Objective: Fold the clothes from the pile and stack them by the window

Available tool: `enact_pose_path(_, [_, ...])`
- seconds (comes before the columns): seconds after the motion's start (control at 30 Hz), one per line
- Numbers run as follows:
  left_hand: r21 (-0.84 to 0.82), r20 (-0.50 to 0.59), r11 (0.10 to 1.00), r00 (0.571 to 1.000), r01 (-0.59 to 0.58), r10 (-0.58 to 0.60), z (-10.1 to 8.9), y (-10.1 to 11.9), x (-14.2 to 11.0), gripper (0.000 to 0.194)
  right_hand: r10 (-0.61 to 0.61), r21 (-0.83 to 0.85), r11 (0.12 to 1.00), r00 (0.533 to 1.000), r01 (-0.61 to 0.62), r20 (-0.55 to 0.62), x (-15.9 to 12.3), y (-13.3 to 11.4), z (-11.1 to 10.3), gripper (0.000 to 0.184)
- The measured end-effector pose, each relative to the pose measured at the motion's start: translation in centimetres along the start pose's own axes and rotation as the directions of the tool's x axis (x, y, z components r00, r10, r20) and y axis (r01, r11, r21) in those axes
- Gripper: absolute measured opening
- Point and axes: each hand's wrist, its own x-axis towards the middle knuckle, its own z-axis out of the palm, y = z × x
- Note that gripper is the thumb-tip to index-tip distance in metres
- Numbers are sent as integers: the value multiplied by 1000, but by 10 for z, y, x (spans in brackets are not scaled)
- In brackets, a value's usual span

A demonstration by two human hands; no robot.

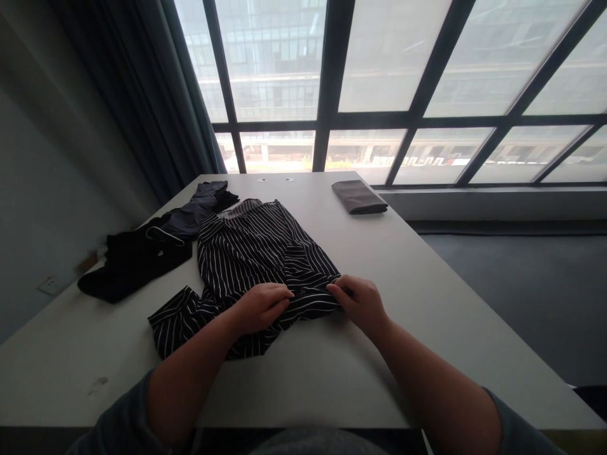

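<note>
A black shirt with white stripes (251,249) lies spread on the white table (379,366), its collar end toward the window. One sleeve sticks out to the near left; the other is laid across the body on the right. My left hand (263,306) is closed on the cloth near the middle of the shirt's near part. At the right edge, my right hand (358,300) pinches the striped cloth, thumb and fingers together. The cloth between the two hands is bunched into folds. The fingertips of my left hand are partly hidden.
Dark clothes (142,253) lie in a loose pile along the table's left side. A folded grey cloth (359,197) rests near the far right edge. Beyond the table are large windows (379,57) and a dark curtain (137,88). A wall socket (49,285) is at left.
</note>
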Motion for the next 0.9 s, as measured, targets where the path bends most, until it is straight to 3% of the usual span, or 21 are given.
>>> enact_pose_path(0.13, [50,127,999,992,0,-7,1,6,0,24,62,-49,997,997,-65,-45,2,3,0,43])
enact_pose_path(0.3, [-65,132,994,988,83,-74,2,11,-2,21,-59,6,998,979,60,194,3,2,0,45])
enact_pose_path(0.47, [-40,98,992,988,123,-118,-1,9,-1,12,-199,92,980,878,177,436,-1,5,2,42])
enact_pose_path(0.57, [10,170,995,981,97,-97,-2,9,-1,16,-234,142,972,794,187,561,-2,5,4,37])
enact_pose_path(0.63, [55,217,996,973,64,-75,-2,10,-1,20,-238,159,971,776,178,584,0,4,4,32])
enact_pose_path(0.7, [117,231,993,971,28,-54,-3,10,0,19,-217,175,974,817,145,534,2,2,0,27])
enact_pose_path(0.8, [191,219,980,976,-54,11,-4,5,1,20,-145,183,980,918,82,369,7,-1,-7,24])
enact_pose_path(0.9, [211,129,975,991,-68,41,-3,-4,1,21,-120,214,974,965,70,232,11,-3,-12,25])
